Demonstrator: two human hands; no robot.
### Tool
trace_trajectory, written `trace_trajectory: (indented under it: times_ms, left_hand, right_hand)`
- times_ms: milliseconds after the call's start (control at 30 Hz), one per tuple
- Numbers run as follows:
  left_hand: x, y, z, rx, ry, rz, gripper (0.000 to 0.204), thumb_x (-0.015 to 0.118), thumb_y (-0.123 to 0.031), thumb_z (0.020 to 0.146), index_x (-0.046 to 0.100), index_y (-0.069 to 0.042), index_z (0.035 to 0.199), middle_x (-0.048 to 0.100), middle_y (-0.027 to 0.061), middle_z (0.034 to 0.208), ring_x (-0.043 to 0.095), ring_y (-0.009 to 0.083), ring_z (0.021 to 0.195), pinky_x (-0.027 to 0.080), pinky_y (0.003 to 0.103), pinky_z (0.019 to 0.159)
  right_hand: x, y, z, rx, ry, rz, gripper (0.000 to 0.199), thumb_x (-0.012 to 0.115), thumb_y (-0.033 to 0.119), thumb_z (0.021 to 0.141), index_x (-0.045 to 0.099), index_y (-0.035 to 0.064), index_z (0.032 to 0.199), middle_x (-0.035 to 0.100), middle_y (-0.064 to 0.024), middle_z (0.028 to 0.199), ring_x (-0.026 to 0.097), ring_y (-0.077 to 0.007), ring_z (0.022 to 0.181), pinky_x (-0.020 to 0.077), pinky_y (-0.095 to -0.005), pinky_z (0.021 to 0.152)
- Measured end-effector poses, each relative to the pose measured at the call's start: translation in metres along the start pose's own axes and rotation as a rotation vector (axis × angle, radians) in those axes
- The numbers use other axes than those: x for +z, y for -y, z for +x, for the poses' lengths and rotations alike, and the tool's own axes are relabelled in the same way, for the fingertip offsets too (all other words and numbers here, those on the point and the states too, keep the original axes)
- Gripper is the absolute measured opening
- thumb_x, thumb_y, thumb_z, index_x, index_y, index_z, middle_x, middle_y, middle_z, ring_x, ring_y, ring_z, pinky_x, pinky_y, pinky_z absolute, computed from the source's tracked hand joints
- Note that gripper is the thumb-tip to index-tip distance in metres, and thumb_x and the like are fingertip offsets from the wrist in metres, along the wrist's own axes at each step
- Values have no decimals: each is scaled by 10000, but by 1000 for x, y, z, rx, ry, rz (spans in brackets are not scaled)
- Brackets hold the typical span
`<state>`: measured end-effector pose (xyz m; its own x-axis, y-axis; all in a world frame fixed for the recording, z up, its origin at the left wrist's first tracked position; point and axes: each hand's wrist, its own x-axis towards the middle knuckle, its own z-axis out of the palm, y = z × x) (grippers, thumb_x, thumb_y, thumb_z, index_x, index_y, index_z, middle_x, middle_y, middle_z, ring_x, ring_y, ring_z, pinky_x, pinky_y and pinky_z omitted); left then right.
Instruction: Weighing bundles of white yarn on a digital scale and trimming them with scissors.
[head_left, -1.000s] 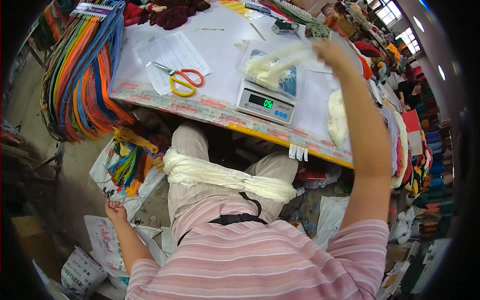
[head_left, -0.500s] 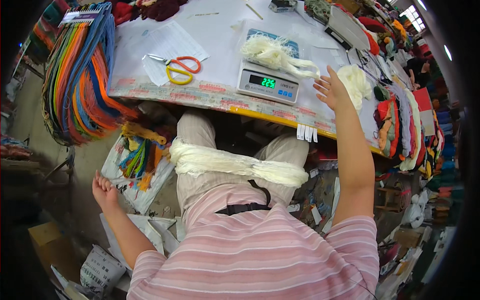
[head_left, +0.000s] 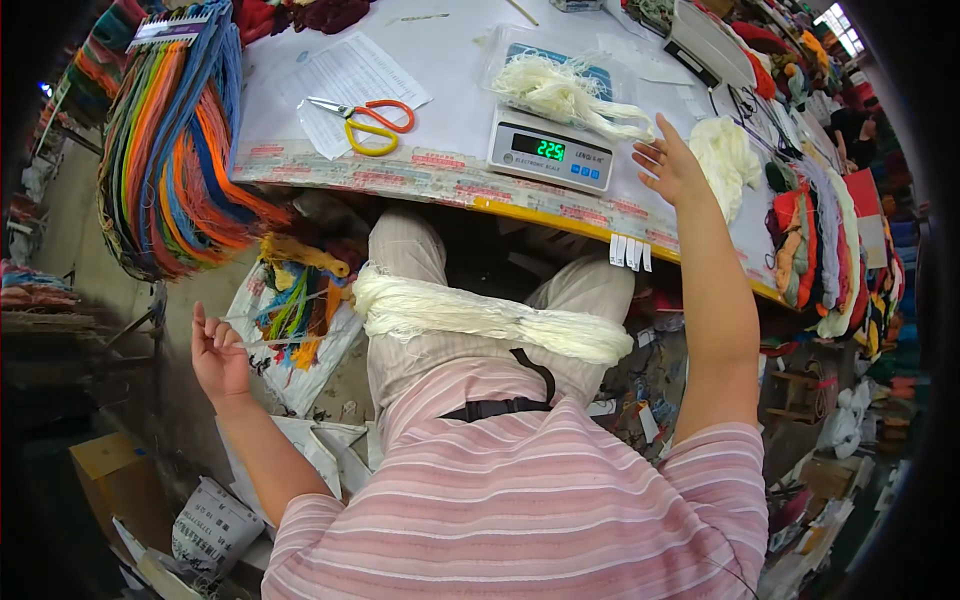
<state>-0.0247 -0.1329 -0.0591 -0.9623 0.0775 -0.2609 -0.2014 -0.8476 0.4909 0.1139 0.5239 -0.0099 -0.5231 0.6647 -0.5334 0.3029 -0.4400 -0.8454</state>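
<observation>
A bundle of cream yarn (head_left: 560,90) with frayed ends lies on the pan of a digital scale (head_left: 550,150) near the table's front edge, its tail hanging toward the right. By that tail is my right hand (head_left: 672,165), fingers spread, holding nothing. Across my thighs rests a long cream skein of yarn (head_left: 490,320). My left hand (head_left: 220,355) is out at the left, away from the table, fingers curled on a thin pale strand of yarn (head_left: 285,342) that stretches toward my lap; where it ends is hard to see.
Scissors (head_left: 375,125) with red and yellow handles lie on printed paper (head_left: 350,75). Multicoloured yarn hanks (head_left: 180,150) hang off the left table corner. Another cream hank (head_left: 725,160) sits right of my hand, beside several coloured skeins (head_left: 800,240). A cardboard box (head_left: 115,475) stands at lower left.
My left hand has risen slightly, and a pale strand now shows stretched from its fingers. My right hand stays beside the yarn tail. The whole view has shifted a little.
</observation>
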Motion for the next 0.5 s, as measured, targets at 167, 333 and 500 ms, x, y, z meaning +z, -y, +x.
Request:
trace_trajectory:
  times_ms: [167, 333, 500]
  left_hand:
    - [47, 41, -8, -189, 560, -94, 346, 325, -226, 998, 477, -24, 1234, 406, 16, 701, 297, 64, 464, 259, 224, 404]
    - [132, 112, -41, -99, 424, 196, 398, 336, -245, 988, 427, 8, 1281, 590, 79, 1013, 275, 38, 430, 315, 188, 397]
    - [202, 153, -77, -52, 704, 623, 389, 340, -219, 979, 486, 72, 1192, 590, 130, 1090, 308, 33, 458, 451, 229, 512]
  right_hand:
    - [-6, -1, 20, -258, -118, 121, 275, 692, 321, 736, 593, 79, 821, 584, -37, 872, 523, -159, 902, 362, -392, 820]
    - [88, 25, -90, -993, 45, -455, 211, 507, 233, 872, 572, 33, 854, 562, -64, 633, 540, -197, 595, 448, -328, 630]
    - [161, -17, -210, -1045, 696, -1108, 255, 466, 236, 881, 567, 15, 958, 610, -215, 903, 584, -383, 816, 455, -465, 781]
